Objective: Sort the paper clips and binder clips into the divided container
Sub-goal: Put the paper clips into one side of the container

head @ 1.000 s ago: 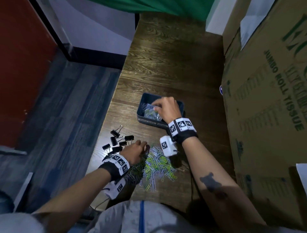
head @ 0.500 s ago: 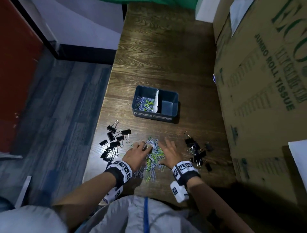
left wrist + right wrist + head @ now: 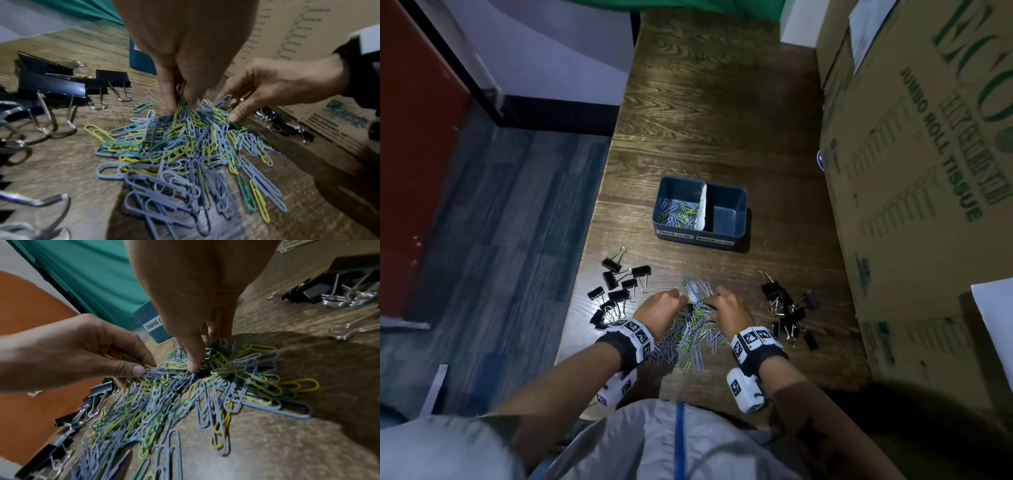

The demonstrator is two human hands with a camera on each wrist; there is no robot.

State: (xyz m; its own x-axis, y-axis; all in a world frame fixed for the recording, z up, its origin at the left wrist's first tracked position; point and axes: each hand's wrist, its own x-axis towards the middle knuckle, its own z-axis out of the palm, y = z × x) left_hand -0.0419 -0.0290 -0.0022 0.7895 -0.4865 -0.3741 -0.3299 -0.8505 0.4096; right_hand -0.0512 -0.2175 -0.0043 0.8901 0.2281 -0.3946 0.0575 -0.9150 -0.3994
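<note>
Both my hands in the paper clips

My left hand (image 3: 659,310) and right hand (image 3: 731,310) pinch paper clips (image 3: 185,154) from the jumbled table (image 3: 722,120) heap, long axes every way, near the divided container (image 3: 700,214).

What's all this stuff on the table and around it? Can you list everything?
paper clips: many, blue, yellow, green; loose pile on table, more in box's left half
binder clips: two groups, black; left and right of the pile
box: one, dark blue, white divider; right half empty
table: one, dark wood
cartons: brown, green print; table's right
left hand: fingers pinching paper clips
right hand: fingers in the pile
</note>
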